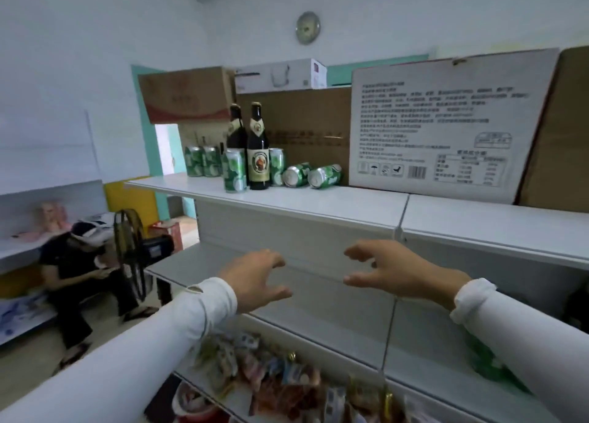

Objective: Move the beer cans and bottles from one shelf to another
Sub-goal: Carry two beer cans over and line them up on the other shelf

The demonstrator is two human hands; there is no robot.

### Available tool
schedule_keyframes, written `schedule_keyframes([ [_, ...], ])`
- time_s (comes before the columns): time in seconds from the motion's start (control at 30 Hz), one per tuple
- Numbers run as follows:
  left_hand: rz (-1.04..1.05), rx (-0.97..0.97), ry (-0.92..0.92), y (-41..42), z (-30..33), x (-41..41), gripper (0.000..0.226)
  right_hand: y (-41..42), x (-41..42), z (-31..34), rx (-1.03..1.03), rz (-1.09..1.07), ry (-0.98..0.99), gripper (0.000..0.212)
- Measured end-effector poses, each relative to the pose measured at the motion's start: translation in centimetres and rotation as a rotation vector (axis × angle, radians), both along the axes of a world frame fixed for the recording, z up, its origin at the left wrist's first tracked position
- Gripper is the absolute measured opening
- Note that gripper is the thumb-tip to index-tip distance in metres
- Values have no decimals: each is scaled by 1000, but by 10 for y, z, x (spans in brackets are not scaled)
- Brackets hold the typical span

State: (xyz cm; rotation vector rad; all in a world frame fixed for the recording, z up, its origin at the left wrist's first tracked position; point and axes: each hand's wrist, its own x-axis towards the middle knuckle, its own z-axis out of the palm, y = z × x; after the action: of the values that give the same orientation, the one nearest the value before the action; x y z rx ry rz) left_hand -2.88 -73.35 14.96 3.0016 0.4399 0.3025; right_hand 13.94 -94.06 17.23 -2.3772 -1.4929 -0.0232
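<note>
The person's left hand (255,279) and right hand (389,271) hover side by side before the bare white middle shelf (318,282), fingers spread and loosely curved, holding nothing; they look shaped to reach up for a grasp. The drinks stand on the white top shelf (318,199) above: two dark brown glass beer bottles (257,148) upright among upright green aluminium cans (234,170), with two green cans lying on their sides (310,175) against a brown cardboard box (306,126), which probably stops them rolling.
</note>
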Motion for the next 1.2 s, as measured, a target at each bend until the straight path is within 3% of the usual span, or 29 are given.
schedule_keyframes([
  [0.2,20,111,-54,110,54,-45,64,115,-36,60,103,43,-58,62],
  [0.37,-11,164,-118,176,84,-36,63,177,-30,81,83,29,-127,64],
  [0.83,36,139,-159,288,111,64,59,258,84,92,106,-67,-125,52],
  [1.2,-40,21,-314,348,132,140,59,318,168,97,223,-238,-54,60],
])
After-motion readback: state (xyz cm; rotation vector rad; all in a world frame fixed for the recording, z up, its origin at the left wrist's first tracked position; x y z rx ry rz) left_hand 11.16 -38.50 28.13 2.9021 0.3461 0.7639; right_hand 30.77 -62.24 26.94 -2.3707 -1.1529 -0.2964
